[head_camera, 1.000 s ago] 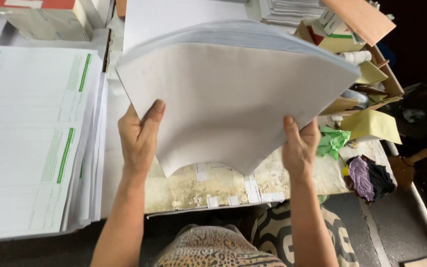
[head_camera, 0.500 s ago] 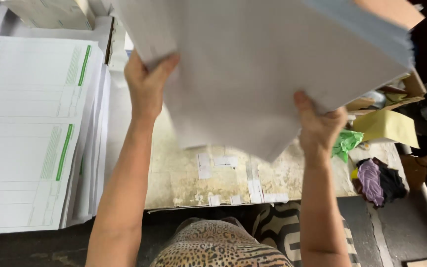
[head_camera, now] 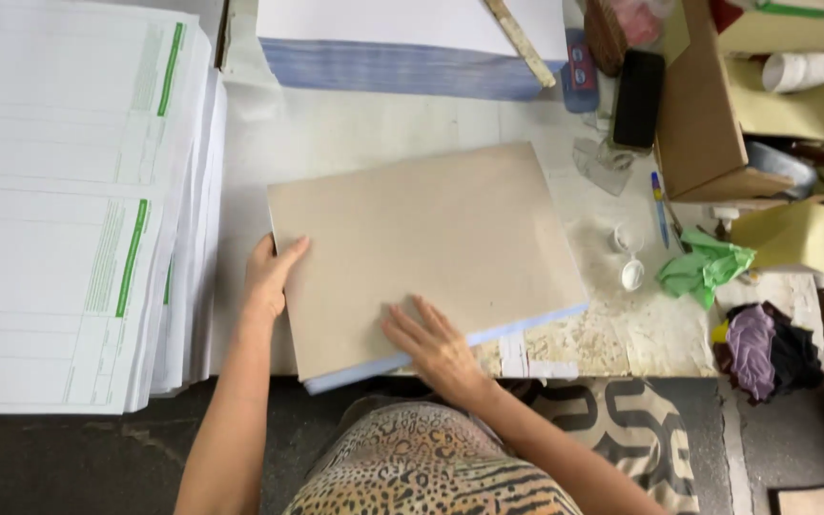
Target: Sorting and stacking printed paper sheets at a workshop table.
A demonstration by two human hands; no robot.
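A thick stack of paper with a tan cardboard sheet on top (head_camera: 431, 248) lies flat on the worn white table (head_camera: 355, 133), slightly skewed, its near corner over the table's front edge. My left hand (head_camera: 271, 277) grips the stack's left edge, thumb on top. My right hand (head_camera: 431, 345) rests flat on the cardboard near the front edge, fingers spread.
Tall piles of printed forms with green bars (head_camera: 69, 210) fill the left. A blue-edged paper stack (head_camera: 402, 52) sits at the back. To the right are a black phone (head_camera: 637, 95), a cardboard box (head_camera: 708, 105), a green rag (head_camera: 708, 269) and a small white cap (head_camera: 632, 275).
The stack was held up in the air in both hands, bent and lifted higher; now it lies flat on the table with the cardboard side up.
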